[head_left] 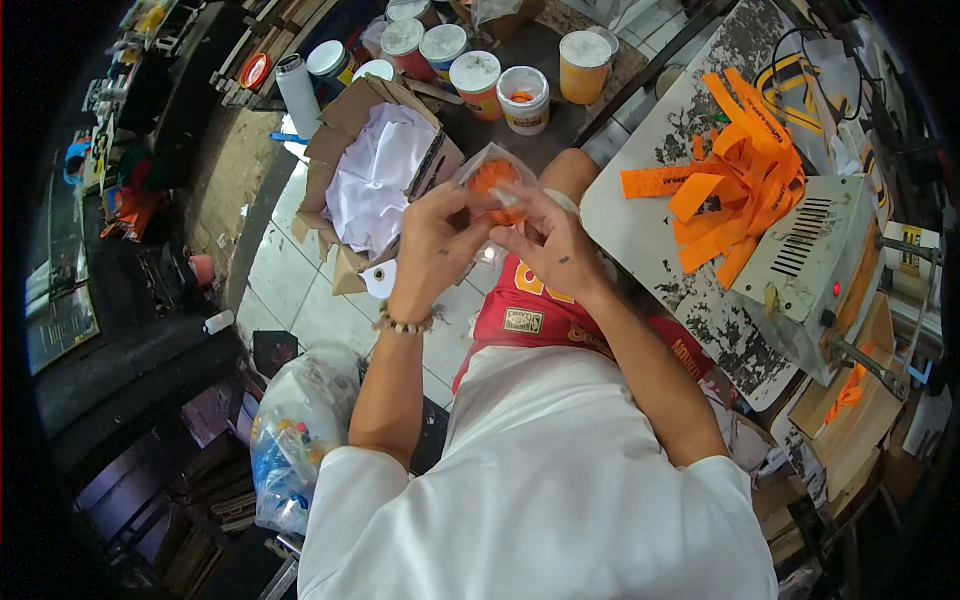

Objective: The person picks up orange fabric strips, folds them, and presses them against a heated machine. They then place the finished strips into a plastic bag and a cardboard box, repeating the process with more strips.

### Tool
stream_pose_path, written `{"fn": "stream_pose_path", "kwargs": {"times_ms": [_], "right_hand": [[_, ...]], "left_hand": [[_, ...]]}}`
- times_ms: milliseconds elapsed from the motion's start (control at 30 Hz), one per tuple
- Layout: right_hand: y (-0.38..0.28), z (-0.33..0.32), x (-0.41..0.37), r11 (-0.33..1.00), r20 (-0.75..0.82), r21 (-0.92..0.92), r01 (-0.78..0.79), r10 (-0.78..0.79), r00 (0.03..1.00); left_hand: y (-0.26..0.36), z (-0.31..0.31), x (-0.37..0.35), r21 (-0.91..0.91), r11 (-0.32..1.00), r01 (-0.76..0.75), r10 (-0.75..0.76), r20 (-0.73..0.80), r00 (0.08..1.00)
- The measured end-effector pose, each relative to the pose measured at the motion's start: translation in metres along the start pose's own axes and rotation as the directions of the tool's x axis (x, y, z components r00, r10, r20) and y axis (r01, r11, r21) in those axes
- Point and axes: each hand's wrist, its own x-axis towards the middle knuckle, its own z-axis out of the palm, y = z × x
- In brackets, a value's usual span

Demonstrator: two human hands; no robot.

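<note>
Above my lap, a small clear plastic bag (493, 157) with orange content, likely folded ribbon, is held between both hands. My left hand (442, 238), with a beaded bracelet at its wrist, pinches the bag's near left side. From the right, my right hand (548, 240) has thumb and fingers closed at the bag's opening; its fingertips are slightly blurred. The fingers partly cover the orange content. To the right, a loose pile of orange printed ribbons (740, 180) lies on the worn white table (640, 235).
A cardboard box (345, 125) holding white cloth (378, 180) stands left of my hands. Several paint tubs (475, 85) line the far side. A grey metal machine (810, 250) with a red light sits on the table. A filled plastic bag (300, 440) rests at lower left.
</note>
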Motion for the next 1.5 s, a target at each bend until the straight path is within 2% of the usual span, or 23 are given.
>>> {"fn": "stream_pose_path", "kwargs": {"times_ms": [33, 67, 100, 133, 167, 200, 233, 267, 300, 333, 367, 400, 500, 567, 633, 700, 767, 833, 900, 1100, 1167, 1267, 1500], "right_hand": [[0.007, 0.003, -0.003, 0.981, 0.023, 0.194, 0.022, -0.027, 0.999], [0.018, -0.001, -0.007, 0.981, 0.022, 0.195, 0.021, -0.026, 0.999], [0.031, -0.009, -0.013, 0.99, -0.005, 0.135, -0.027, 0.028, 1.0], [0.038, -0.015, -0.017, 0.994, -0.037, 0.079, -0.077, 0.08, 0.996], [0.038, -0.019, -0.021, 0.994, -0.041, 0.082, -0.076, 0.08, 0.996], [0.036, -0.022, -0.025, 0.999, 0.032, -0.024, -0.031, 0.032, 0.999], [0.033, -0.024, -0.028, 0.992, 0.109, -0.127, 0.019, -0.005, 0.994], [0.031, -0.022, -0.029, 0.992, 0.106, -0.124, 0.013, 0.0, 0.994], [0.027, -0.017, -0.028, 0.856, 0.211, -0.515, 0.044, 0.076, 0.974], [0.024, -0.012, -0.024, 0.572, 0.274, -0.811, 0.124, 0.184, 0.944], [0.032, -0.007, -0.022, 0.57, 0.272, -0.812, 0.124, 0.182, 0.945], [0.046, 0.0, -0.022, 0.548, 0.253, -0.829, 0.11, 0.193, 0.948], [0.056, -0.002, -0.025, 0.554, 0.256, -0.823, 0.122, 0.171, 0.952], [0.061, -0.005, -0.032, 0.721, 0.277, -0.68, 0.131, 0.087, 0.957], [0.057, -0.009, -0.031, 0.727, 0.292, -0.67, 0.147, 0.076, 0.953], [0.057, -0.012, -0.031, 0.732, 0.309, -0.661, 0.163, 0.068, 0.949], [0.062, -0.014, -0.03, 0.762, 0.291, -0.607, 0.228, -0.055, 0.955], [0.059, -0.018, -0.029, 0.785, 0.267, -0.582, 0.213, -0.063, 0.962], [0.051, -0.022, -0.032, 0.807, 0.239, -0.56, 0.189, -0.061, 0.969], [0.05, -0.024, -0.031, 0.87, 0.265, -0.457, 0.186, -0.066, 0.962], [0.051, -0.022, -0.031, 0.884, 0.246, -0.41, 0.225, -0.13, 0.96], [0.051, -0.021, -0.03, 0.91, 0.231, -0.378, 0.172, -0.087, 0.969], [0.054, -0.021, -0.028, 0.922, 0.231, -0.361, 0.138, -0.055, 0.971]], "left_hand": [[0.01, 0.003, 0.007, -0.11, 0.993, 0.046, -0.042, 0.042, 0.998], [0.021, -0.001, 0.014, -0.067, 0.982, 0.179, -0.166, 0.169, 0.972], [0.012, -0.001, 0.02, -0.065, 0.981, 0.181, -0.167, 0.17, 0.971], [-0.007, -0.001, 0.025, -0.053, 0.984, 0.171, -0.154, 0.238, 0.959], [-0.028, 0.004, 0.032, -0.043, 0.986, 0.16, -0.139, 0.305, 0.942], [-0.053, 0.014, 0.041, -0.042, 0.986, 0.159, -0.139, 0.308, 0.941], [-0.083, 0.027, 0.051, 0.361, 0.932, 0.024, -0.186, 0.421, 0.888], [-0.109, 0.041, 0.058, 0.677, 0.717, -0.167, -0.28, 0.498, 0.821], [-0.125, 0.063, 0.068, 0.759, 0.626, -0.177, -0.446, 0.535, 0.718], [-0.134, 0.08, 0.079, 0.825, 0.526, -0.208, -0.598, 0.533, 0.599], [-0.148, 0.09, 0.088, 0.842, 0.487, -0.232, -0.656, 0.528, 0.539], [-0.162, 0.093, 0.095, 0.83, 0.505, -0.237, -0.646, 0.546, 0.533], [-0.183, 0.081, 0.117, 0.717, 0.675, -0.176, -0.524, 0.633, 0.569], [-0.184, 0.073, 0.125, 0.618, 0.78, -0.1, -0.441, 0.655, 0.614], [-0.187, 0.072, 0.131, 0.573, 0.816, -0.079, -0.386, 0.642, 0.663], [-0.194, 0.077, 0.126, 0.605, 0.784, -0.138, -0.345, 0.61, 0.714], [-0.208, 0.091, 0.113, 0.688, 0.689, -0.227, -0.29, 0.549, 0.784], [-0.216, 0.105, 0.103, 0.746, 0.607, -0.273, -0.227, 0.493, 0.84], [-0.222, 0.112, 0.1, 0.752, 0.599, -0.274, -0.175, 0.457, 0.872], [-0.173, 0.084, 0.117, 0.627, 0.763, -0.156, -0.222, 0.481, 0.848], [-0.153, 0.075, 0.12, 0.616, 0.78, -0.11, -0.265, 0.484, 0.834], [-0.131, 0.067, 0.121, 0.609, 0.789, -0.077, -0.297, 0.489, 0.82], [-0.112, 0.064, 0.103, 0.578, 0.81, -0.098, -0.197, 0.427, 0.883]]}}
